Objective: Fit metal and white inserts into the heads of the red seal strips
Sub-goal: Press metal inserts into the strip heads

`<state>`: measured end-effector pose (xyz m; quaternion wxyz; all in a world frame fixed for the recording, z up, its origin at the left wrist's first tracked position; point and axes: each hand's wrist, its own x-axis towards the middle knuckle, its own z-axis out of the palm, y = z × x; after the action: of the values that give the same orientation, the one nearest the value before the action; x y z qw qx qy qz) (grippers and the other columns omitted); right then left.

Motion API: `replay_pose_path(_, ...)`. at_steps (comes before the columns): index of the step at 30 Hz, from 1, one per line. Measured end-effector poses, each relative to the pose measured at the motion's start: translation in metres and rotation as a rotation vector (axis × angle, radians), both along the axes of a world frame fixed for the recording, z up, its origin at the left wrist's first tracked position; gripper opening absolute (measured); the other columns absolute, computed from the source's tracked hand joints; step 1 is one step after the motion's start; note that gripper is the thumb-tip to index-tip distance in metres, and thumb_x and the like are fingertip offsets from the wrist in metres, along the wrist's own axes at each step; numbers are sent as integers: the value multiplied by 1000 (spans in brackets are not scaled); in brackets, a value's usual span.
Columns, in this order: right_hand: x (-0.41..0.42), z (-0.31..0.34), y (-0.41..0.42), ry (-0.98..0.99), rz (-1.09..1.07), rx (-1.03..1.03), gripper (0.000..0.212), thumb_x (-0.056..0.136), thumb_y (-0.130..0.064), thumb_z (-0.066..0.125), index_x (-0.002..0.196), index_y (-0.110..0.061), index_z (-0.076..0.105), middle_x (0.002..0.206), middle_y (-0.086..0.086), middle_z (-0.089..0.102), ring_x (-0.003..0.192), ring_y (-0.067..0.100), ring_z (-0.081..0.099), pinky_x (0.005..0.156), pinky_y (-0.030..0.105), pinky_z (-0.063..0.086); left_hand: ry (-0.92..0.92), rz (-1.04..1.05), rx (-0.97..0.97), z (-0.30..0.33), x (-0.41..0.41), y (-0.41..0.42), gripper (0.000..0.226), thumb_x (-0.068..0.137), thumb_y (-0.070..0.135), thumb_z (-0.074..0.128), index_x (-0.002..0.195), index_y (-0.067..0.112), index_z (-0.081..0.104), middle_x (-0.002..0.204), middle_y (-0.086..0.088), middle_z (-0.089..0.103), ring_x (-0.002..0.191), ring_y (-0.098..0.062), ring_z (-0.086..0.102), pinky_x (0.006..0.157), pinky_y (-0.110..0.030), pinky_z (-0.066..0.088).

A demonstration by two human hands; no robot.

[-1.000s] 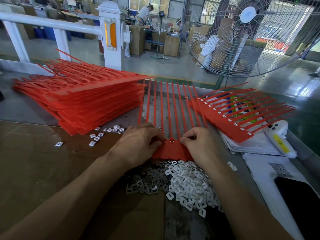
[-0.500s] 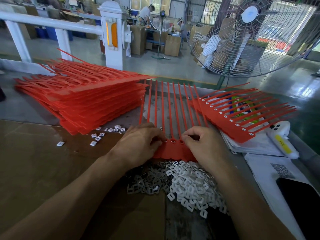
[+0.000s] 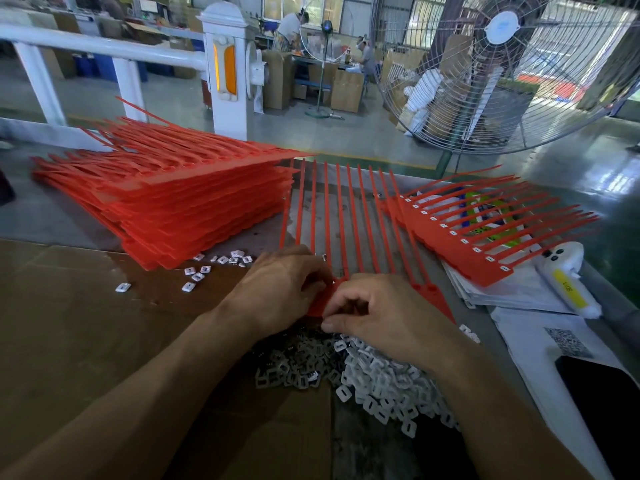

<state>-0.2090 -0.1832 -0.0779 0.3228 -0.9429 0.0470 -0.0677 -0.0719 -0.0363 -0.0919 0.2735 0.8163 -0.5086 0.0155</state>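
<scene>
Stacks of red strips [image 3: 194, 206] flank my counter [image 3: 62, 334], a fan [image 3: 502, 74] beyond. My left hand [image 3: 277, 289] and right hand [image 3: 388, 317] curl over the red strip sheet [image 3: 346, 220], hiding its heads; fingers [image 3: 337, 303] pinch there, above the white inserts [image 3: 384, 386].

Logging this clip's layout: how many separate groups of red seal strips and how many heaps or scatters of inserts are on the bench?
Red seal strip groups: 3 (tall stack, sheet under the hands, fitted sheet at right)
Insert heaps: 2 (dark metal heap, white heap)
Loose insert scatter: 1 (by the stack)
Total: 6
</scene>
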Motion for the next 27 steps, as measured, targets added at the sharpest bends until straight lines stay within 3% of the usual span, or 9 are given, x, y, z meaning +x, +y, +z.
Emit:
replay_pose_path(8, 5, -4, 13, 30, 46, -123, 5, 88, -33, 79, 91, -32, 75, 93, -18, 65, 85, 0, 63, 79, 30, 55, 8, -3, -14, -1, -2, 0, 19, 98, 25, 62, 113, 29, 73, 112, 9, 63, 102, -10, 61, 93, -38, 49)
replay_pose_path(13, 4, -4, 13, 6, 44, -122, 6, 89, -28, 75, 87, -32, 72, 88, -20, 65, 82, -1, 62, 73, 23, 52, 17, 7, -16, -1, -1, 0, 20, 97, 25, 63, 112, 30, 73, 111, 9, 63, 104, -12, 61, 94, -38, 47)
replay_pose_path(19, 1, -4, 8, -88, -58, 59, 14, 91, -22, 74, 83, -32, 69, 81, -18, 70, 68, 1, 65, 59, 13, 48, 25, -1, -9, -1, -1, -1, 18, 95, 24, 64, 110, 30, 73, 109, 10, 63, 105, -12, 60, 96, -40, 46)
replay_pose_path(27, 6, -9, -14, -252, -359, 182, 12, 91, -22, 75, 84, -33, 74, 83, -21, 72, 77, -3, 66, 63, 9, 47, -1, 4, 5, -3, 1, -1, 21, 97, 29, 63, 116, 32, 71, 115, 11, 62, 108, -11, 58, 99, -38, 46)
